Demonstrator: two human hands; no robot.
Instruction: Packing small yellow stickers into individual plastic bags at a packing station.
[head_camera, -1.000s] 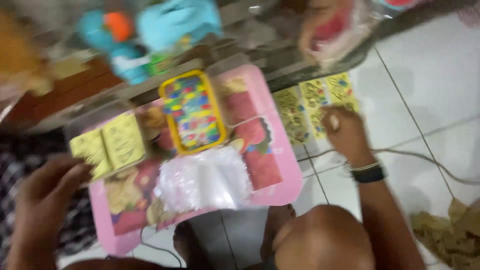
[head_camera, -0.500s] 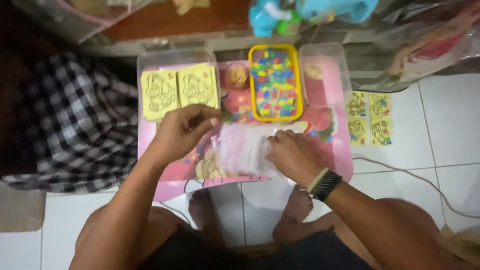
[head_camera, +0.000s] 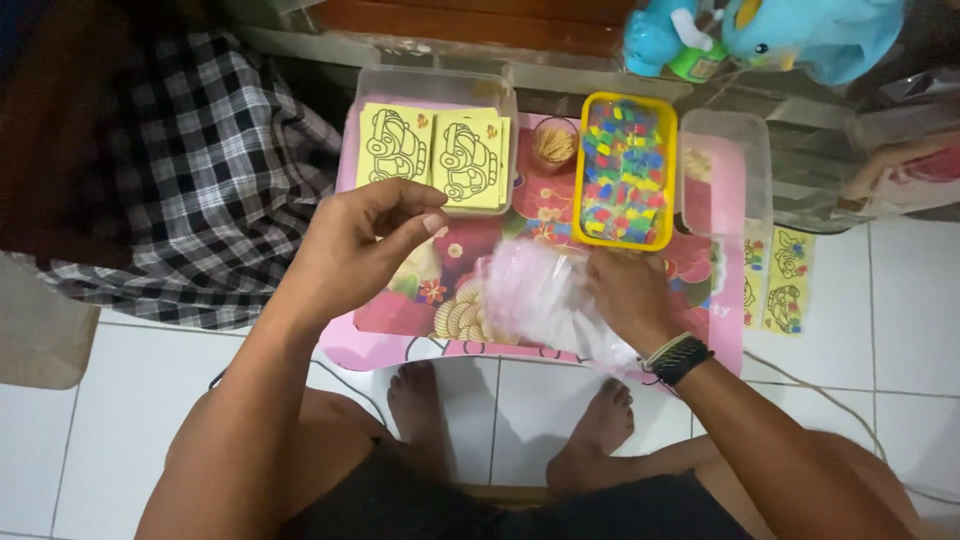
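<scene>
Looking down, we can't make out what's inside the clear plastic bag (head_camera: 545, 300); it's blurred and milky, lying on the pink table (head_camera: 720, 330) at its front edge, just above our feet. Our right hand (head_camera: 625, 295) sits on the bag's right side w/ fingers curled into the plastic, but how tightly they grip we can't tell. Our left hand (head_camera: 360, 250) hovers over the table's left part, thumb and forefinger tips close together as if pinching; anything between them is too small to see. Both forearms run off the bottom edge.

Behind the left hand, a clear tray (head_camera: 430, 85) holds yellow cards (head_camera: 435, 155) w/ car outlines, side by side. A small round cup (head_camera: 555, 145) sits between that tray and a yellow tray (head_camera: 627, 170) full of mixed colour bits, too small to identify. Further right, another clear tub (head_camera: 725, 165), contents unclear. More picture cards (head_camera: 775, 275) lie on the white floor tiles, right of the table. Checked cloth (head_camera: 190, 170) to the left; blue toy (head_camera: 770, 35) cut off at top.
</scene>
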